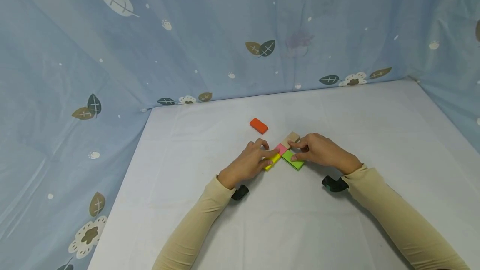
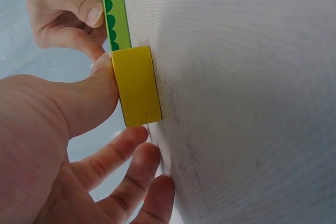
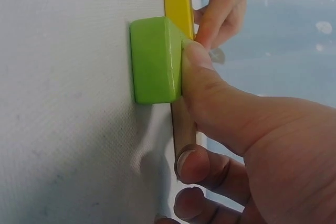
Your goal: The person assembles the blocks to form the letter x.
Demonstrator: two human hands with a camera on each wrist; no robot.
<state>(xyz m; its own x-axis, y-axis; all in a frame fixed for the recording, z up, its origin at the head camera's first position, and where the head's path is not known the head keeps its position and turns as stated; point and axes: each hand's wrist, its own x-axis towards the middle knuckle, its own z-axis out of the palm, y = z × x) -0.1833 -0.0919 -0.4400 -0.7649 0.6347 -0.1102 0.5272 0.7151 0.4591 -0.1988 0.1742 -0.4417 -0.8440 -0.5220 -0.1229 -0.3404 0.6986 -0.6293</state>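
Flat colored blocks meet near the table's middle: a yellow block [image 1: 272, 162], a pink piece [image 1: 281, 149], a wood-colored block [image 1: 288, 139] and a green block [image 1: 298, 164]. My left hand [image 1: 250, 161] rests its thumb on the yellow block, with the index fingertip on the pink piece. In the left wrist view, its other fingers curve loosely beside the yellow block. My right hand [image 1: 321, 150] presses its thumb on the green block, while its index finger touches the wood-colored block. Dark green scallops line the green block's side in the left wrist view.
An orange-red block [image 1: 258, 126] lies apart, farther back on the white-covered table [image 1: 277, 232]. Behind the table and at its sides hangs a blue curtain [image 1: 210, 45] with leaf prints. Dark wrist devices [image 1: 335, 184] sit under both sleeves.
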